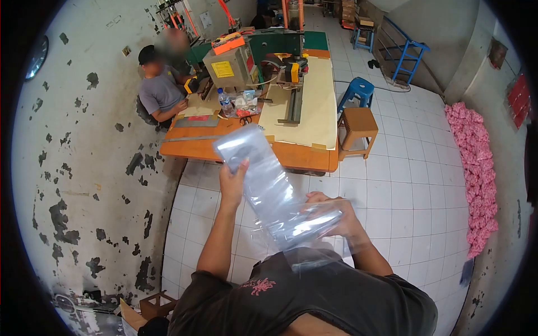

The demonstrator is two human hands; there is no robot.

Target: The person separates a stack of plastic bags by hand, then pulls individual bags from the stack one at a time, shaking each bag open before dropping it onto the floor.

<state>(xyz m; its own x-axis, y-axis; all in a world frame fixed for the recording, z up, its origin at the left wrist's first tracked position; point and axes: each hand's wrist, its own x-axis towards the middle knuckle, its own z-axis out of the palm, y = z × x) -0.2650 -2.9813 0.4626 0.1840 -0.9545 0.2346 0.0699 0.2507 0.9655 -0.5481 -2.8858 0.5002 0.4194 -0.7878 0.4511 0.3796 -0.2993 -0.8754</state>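
Note:
A stack of clear plastic sheets [263, 179] is held up in front of my chest, slanting from upper left to lower right. My left hand [232, 182] grips its left edge near the top, thumb lying over the front. At the lower right, my right hand [330, 213] is closed on the same plastic, with part of the film overlapping the fingers. Light glares strongly off the lower end, where loose film spreads out near my shirt.
Ahead stands an orange-topped table [246, 148] bearing a grey machine [230, 67], a water bottle [225, 103] and scissors [245, 120]. A person [159, 87] is at its left side. Brown stool [357, 131] and blue stool [358, 92] stand right; pink bundles [475, 173] line the wall.

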